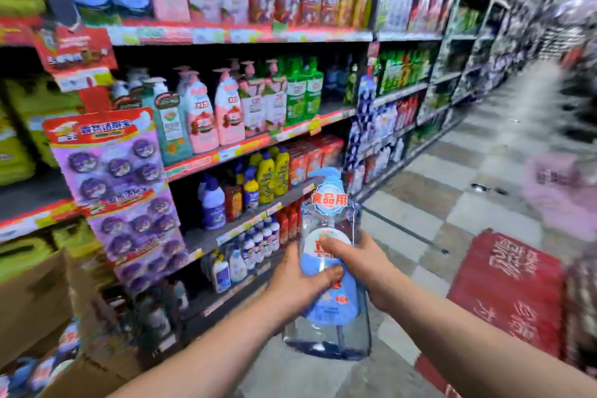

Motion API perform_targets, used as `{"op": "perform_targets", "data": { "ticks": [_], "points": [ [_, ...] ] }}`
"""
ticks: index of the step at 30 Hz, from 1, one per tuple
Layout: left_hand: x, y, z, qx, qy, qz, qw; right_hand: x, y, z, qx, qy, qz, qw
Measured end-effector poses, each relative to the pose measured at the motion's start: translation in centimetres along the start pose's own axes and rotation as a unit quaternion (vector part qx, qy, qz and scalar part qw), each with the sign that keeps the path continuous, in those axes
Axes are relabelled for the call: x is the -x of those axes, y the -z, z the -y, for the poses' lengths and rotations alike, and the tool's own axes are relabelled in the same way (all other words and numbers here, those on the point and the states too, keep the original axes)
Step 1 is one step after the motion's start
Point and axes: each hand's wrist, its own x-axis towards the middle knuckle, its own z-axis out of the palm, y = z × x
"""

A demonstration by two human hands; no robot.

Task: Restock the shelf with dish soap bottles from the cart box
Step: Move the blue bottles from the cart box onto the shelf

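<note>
A person holds a dish soap bottle [336, 307] upright in both hands in front of the shelving. The bottle is clear, glossy plastic with flat faces and rounded shoulders. It carries a blue and white label, a round collar tag with red characters, and a curved blue pump head [326, 176] above the hands.

The left hand [297, 284] clasps the bottle's left side, thumb laid across the label. The right hand [358, 268] wraps its right side, thumb pressed on the label's upper part.

Above and left of the hands, a metal shelf [226, 152] edged with red price strips bears pink pump bottles [213, 113] and green bottles [303, 90]. Farther left hang purple blister cards [113, 165] of round pucks.

Low and left of the left forearm stands a brown corrugated cardboard box [32, 294]. Right of the right forearm a red mat [507, 284] with pale characters lies on the checkered tile floor [452, 187].
</note>
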Motion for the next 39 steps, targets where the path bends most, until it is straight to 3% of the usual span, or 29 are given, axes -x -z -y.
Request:
{"op": "perform_targets", "data": {
  "ticks": [10,14,23,31,39],
  "points": [
    [-9.2,-9.6,-2.6,0.021,-0.005,0.102,0.995,-6.1,10.7,1.5,-0.045,0.012,-0.071,0.996],
    [-16.6,-12.7,-3.3,0.020,-0.019,0.130,0.991,-12.4,13.9,3.0,-0.042,0.009,-0.110,0.993],
    [-33.8,-15.9,-7.5,0.026,-0.045,0.171,0.984,-27.7,18.3,8.3,-0.048,0.038,-0.117,0.991],
    [-45.3,-21.1,-8.1,-0.004,-0.031,0.158,0.987,-39.2,23.7,9.8,-0.037,0.016,-0.112,0.993],
    [-57.8,-29.1,-11.4,-0.032,-0.027,0.083,0.996,-53.4,32.6,12.9,-0.021,0.010,-0.029,0.999]
  ]
}}
